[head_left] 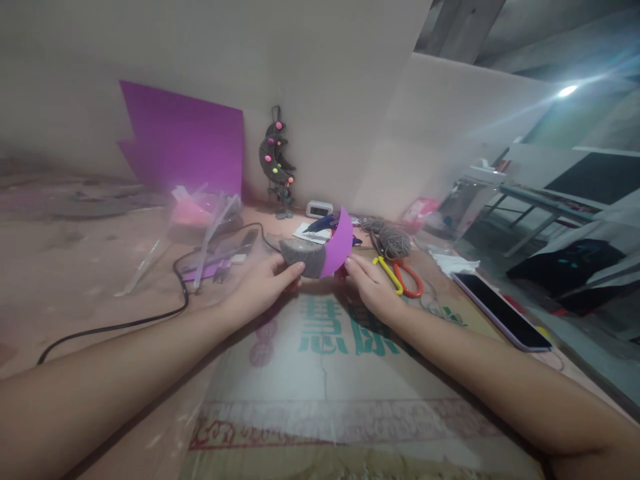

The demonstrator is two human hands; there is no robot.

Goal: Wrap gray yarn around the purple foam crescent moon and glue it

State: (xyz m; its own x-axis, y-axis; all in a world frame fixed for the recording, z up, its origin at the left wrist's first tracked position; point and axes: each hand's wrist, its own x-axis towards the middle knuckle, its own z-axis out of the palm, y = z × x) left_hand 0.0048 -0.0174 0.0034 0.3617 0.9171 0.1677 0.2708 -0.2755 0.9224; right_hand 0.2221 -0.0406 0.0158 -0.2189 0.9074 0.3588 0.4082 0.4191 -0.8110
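Note:
Between my two hands is a crescent moon cut-out point(338, 245), its left part wrapped in grey yarn and its right part bare purple card. My left hand point(281, 279) pinches the grey wrapped side, thumb on the front face. At the lower edge of the purple side, my right hand point(364, 279) grips with thumb and fingers closed. The crescent is held up above the table, points upward. Behind it lie a blue glue gun point(323, 225) and a white paper point(307, 233). A ball of grey yarn point(393, 241) sits to the right.
Scissors with an orange handle point(411, 280) and a yellow handle point(387, 275) lie right of my hands. A phone point(500, 312) rests near the right edge. Purple card point(187, 143) and a decorated crescent point(274, 157) stand by the wall. A black cable point(120, 327) crosses the left side.

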